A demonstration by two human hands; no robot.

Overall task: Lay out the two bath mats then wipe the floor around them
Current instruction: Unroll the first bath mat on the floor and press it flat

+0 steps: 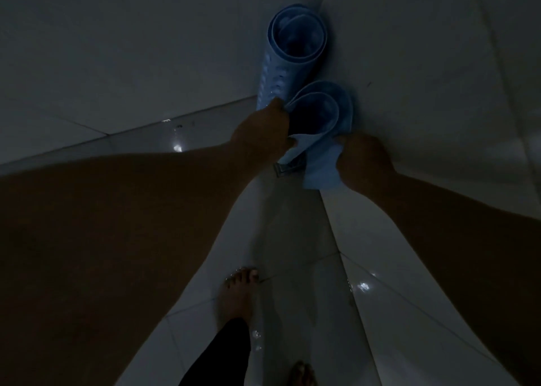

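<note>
in the tiled corner (409,63), rolled mats (295,52)

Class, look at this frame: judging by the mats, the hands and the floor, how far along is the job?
Done: nothing yet; neither mat lies flat. In hand: the left hand and right hand grip the near mat, still mostly rolled, one loose end hanging toward the drain. Left: the far mat stands rolled in the corner, untouched. The floor shows wet glints, and no cloth is in sight, so wiping has not begun.
</note>
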